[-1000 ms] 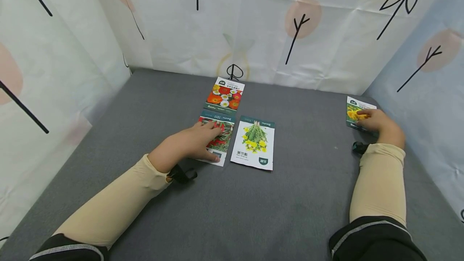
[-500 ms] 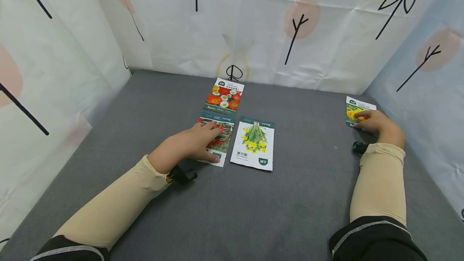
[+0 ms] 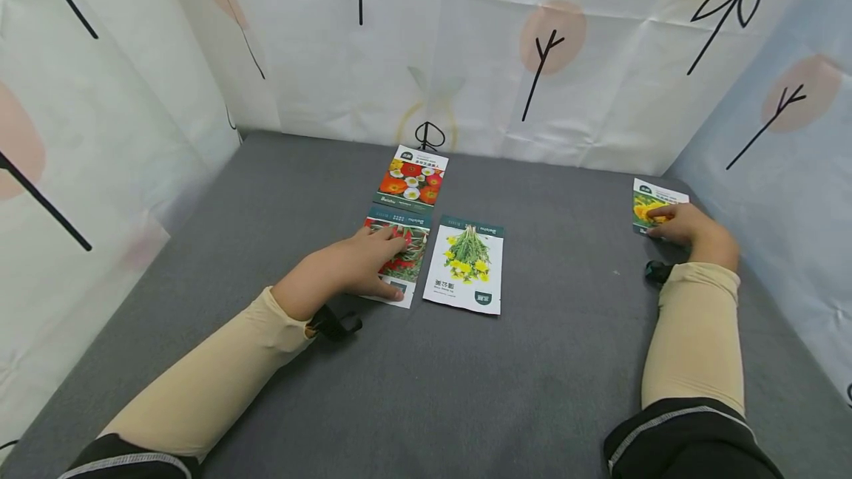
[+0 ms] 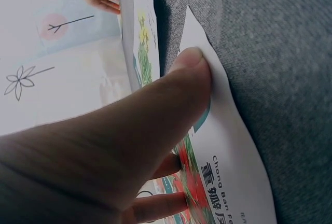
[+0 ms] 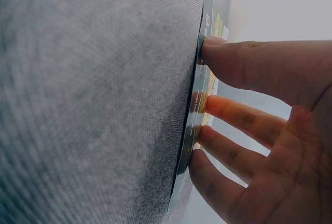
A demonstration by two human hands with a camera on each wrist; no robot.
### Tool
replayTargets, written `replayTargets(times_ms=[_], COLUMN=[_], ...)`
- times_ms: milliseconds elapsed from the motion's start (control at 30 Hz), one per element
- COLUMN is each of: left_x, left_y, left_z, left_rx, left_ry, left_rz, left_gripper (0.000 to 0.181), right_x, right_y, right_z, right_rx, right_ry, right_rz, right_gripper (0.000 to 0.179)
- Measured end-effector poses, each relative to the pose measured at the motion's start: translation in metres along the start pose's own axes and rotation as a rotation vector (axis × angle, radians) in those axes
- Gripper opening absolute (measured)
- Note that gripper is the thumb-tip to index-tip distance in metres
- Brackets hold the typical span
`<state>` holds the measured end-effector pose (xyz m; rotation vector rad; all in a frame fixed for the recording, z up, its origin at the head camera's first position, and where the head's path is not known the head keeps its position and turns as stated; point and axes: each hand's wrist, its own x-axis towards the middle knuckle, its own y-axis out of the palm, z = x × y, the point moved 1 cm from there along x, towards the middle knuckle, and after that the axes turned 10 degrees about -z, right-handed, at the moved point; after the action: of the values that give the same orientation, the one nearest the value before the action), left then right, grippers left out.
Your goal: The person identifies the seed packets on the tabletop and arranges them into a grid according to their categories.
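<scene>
Several flat seed packets lie on the grey cloth. My left hand (image 3: pixel 353 261) rests with spread fingers on a packet (image 3: pixel 416 246) printed with red flowers and green leaves. In the left wrist view the thumb presses the white end of that packet (image 4: pixel 225 125), and two fingertips touch its picture. Far to the right, my right hand (image 3: pixel 692 228) touches a packet (image 3: pixel 652 191) with yellow flowers. The right wrist view has the thumb and fingertips on that packet's face (image 5: pixel 201 97), the fingers slightly bent and not around it. The hand covers part of this packet.
Beyond the red-flower packet, end to end with it, lies a packet (image 3: pixel 413 179) of orange, red and white flowers. A dandelion packet (image 3: pixel 466 261) lies just right of the left hand. Printed white cloth (image 3: pixel 479 80) hangs behind the grey tabletop (image 3: pixel 492 390) and at both sides.
</scene>
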<state>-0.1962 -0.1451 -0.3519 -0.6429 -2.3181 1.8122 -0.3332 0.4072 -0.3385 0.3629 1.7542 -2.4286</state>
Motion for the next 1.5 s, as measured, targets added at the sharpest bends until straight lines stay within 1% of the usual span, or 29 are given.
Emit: replayTargets(times_ms=[333, 500, 767, 1067, 1200, 1500], left_x=[-0.002, -0.001, -0.001, -0.001, -0.001, 0.0], left_y=[-0.001, -0.001, -0.003, -0.003, -0.003, -0.002], left_z=[0.0, -0.001, -0.001, -0.001, 0.0, -0.001], left_rx=[-0.007, 0.003, 0.0, 0.006, 0.004, 0.003], left_ry=[-0.001, -0.003, -0.006, 0.018, 0.017, 0.004], left_rz=[0.0, -0.004, 0.007, 0.001, -0.001, 0.014], left_gripper=[0.083, 0.084, 0.084, 0.083, 0.083, 0.085], right_x=[0.007, 0.005, 0.004, 0.001, -0.001, 0.005], right_y=[-0.001, -0.001, 0.001, 0.001, 0.001, 0.004], right_z=[0.0, 0.002, 0.003, 0.008, 0.011, 0.014], right_rx=[-0.01, -0.011, -0.019, -0.028, -0.024, -0.003], right_ry=[-0.01, -0.003, -0.001, 0.0, 0.001, 0.019], right_rz=[0.011, 0.007, 0.001, 0.011, 0.02, 0.017], right_gripper=[0.07, 0.072, 0.071, 0.074, 0.075, 0.076])
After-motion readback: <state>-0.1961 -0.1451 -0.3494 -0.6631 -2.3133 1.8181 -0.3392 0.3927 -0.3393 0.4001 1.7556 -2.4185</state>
